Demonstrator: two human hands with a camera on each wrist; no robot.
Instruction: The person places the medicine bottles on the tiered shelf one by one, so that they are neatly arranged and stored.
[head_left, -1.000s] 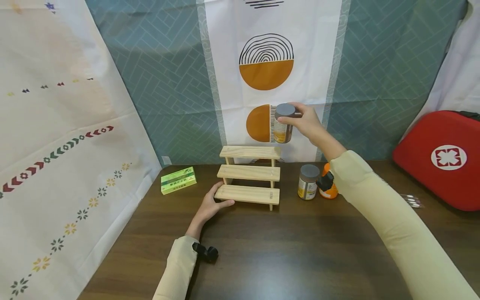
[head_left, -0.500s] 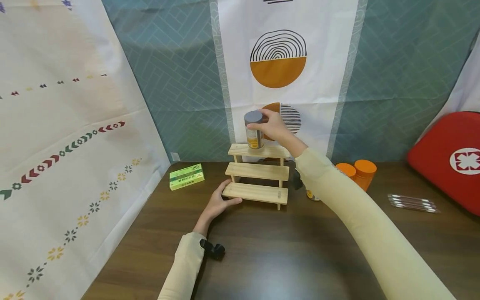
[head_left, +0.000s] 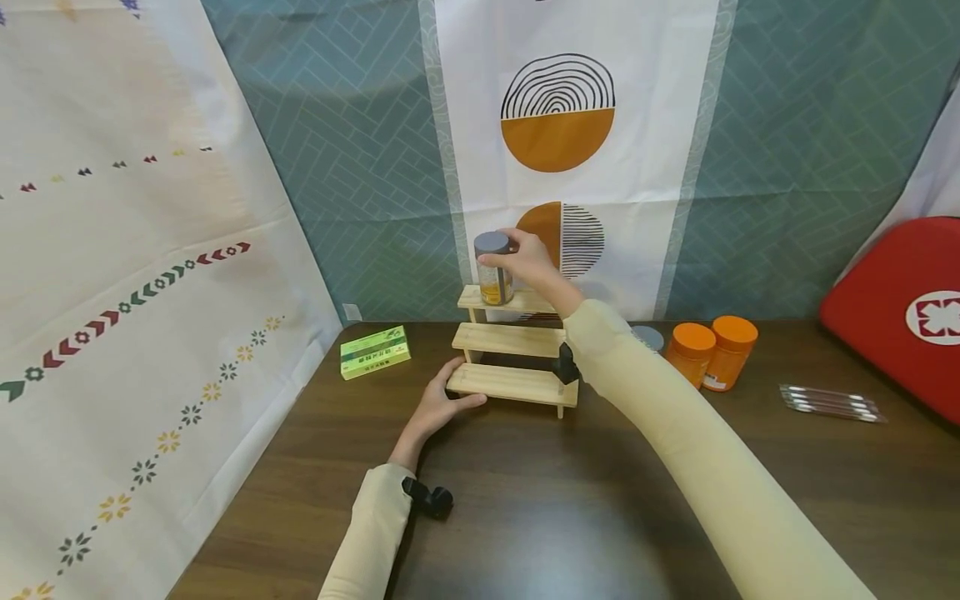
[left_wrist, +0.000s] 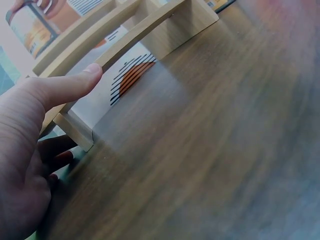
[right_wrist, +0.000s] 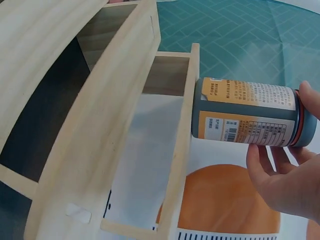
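A three-step wooden display stand (head_left: 517, 385) stands on the table against the backdrop. My left hand (head_left: 435, 407) holds the left end of its lowest step, thumb (left_wrist: 75, 89) along the front edge and the other fingers round the side. At the left end of the top step is a pill bottle (head_left: 492, 289) with a grey lid and an orange-and-white label. My right hand (head_left: 531, 263) grips it near the lid, fingers and thumb on either side. The bottle is upright, and its base (right_wrist: 197, 112) meets the top step in the right wrist view.
Two orange-lidded bottles (head_left: 690, 350) stand right of the stand, beside a grey-lidded bottle (head_left: 648, 337) mostly hidden by my right sleeve. Further right lie packaged swabs (head_left: 831, 403) and a red first-aid case (head_left: 900, 283). A green-yellow box (head_left: 375, 352) lies at left.
My right hand has carried the grey-lidded bottle left and down, from above the stand's right end to the left end of the top step. My left hand keeps its hold.
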